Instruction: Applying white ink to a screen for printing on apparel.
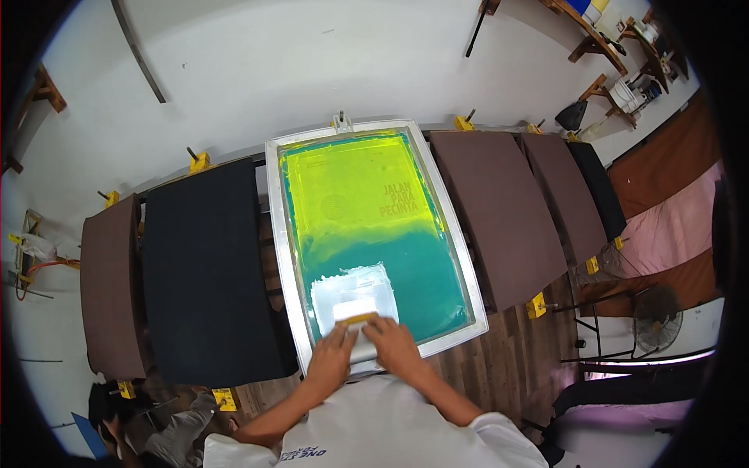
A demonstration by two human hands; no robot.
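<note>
An aluminium-framed screen (474, 285) lies in the middle, its mesh coated teal and smeared yellow-green (343, 183) over the upper half, with faint lettering showing. A patch of white ink (347, 285) sits near its lower edge. My left hand (331, 351) and my right hand (388, 343) both grip a squeegee (356, 320) with a silver body and yellow strip, held over the screen's lower edge at the white ink. The fingers of both hands are bent round it.
Brown (495, 218) and black (211, 273) padded pallets with yellow clamps (537, 306) flank the screen. Another person (175, 433) is at lower left. Wooden wall shelves (589, 43), a fan (655, 324) and hanging fabric (671, 226) are at right. A wood-look floor (460, 374) shows beneath.
</note>
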